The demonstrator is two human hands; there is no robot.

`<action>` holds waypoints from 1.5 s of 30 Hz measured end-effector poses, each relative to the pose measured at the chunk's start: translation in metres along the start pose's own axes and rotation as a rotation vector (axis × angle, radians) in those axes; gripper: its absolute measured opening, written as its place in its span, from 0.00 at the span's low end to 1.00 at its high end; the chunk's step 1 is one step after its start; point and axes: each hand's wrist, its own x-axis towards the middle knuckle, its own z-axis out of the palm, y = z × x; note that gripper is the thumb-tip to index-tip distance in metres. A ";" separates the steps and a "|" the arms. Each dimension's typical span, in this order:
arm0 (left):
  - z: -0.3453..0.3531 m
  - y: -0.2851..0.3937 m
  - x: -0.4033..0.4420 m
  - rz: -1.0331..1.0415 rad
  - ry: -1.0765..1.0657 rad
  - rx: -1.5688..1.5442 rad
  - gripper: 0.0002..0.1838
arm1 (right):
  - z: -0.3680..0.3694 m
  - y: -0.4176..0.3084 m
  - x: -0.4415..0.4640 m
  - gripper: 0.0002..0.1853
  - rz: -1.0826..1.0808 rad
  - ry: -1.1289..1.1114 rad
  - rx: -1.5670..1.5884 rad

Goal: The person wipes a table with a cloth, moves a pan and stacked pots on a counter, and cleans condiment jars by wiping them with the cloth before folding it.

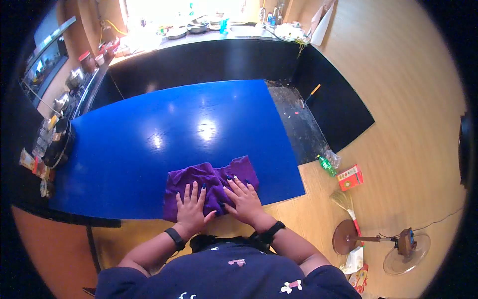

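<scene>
A purple cloth [209, 180], wrinkled and uneven at its edges, lies at the near edge of a glossy blue tabletop [124, 134]. My left hand [190, 209] rests on the cloth's left part, palm down with its fingers spread. On the right part lies my right hand [243, 200], also flat with fingers apart. The hands are a little apart, and neither grips the cloth. Dark bands circle both wrists.
A black pan [59, 143] stands by the table's left edge. Bowls [197, 26] sit on the far counter. A green bottle [326, 165], a red box [350, 178], a broom [343, 201] and a fan [407, 244] are at the right.
</scene>
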 end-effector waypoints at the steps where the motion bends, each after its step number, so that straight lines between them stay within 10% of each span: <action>1: 0.004 0.021 0.009 -0.002 0.004 0.001 0.43 | -0.007 0.020 -0.011 0.27 0.002 0.005 0.009; 22: 0.018 0.188 0.094 0.027 -0.102 -0.027 0.46 | -0.060 0.174 -0.048 0.25 -0.139 -0.165 0.142; 45: 0.025 0.306 0.143 -0.805 -0.156 -0.132 0.45 | -0.061 0.276 0.031 0.25 -0.875 -0.219 0.330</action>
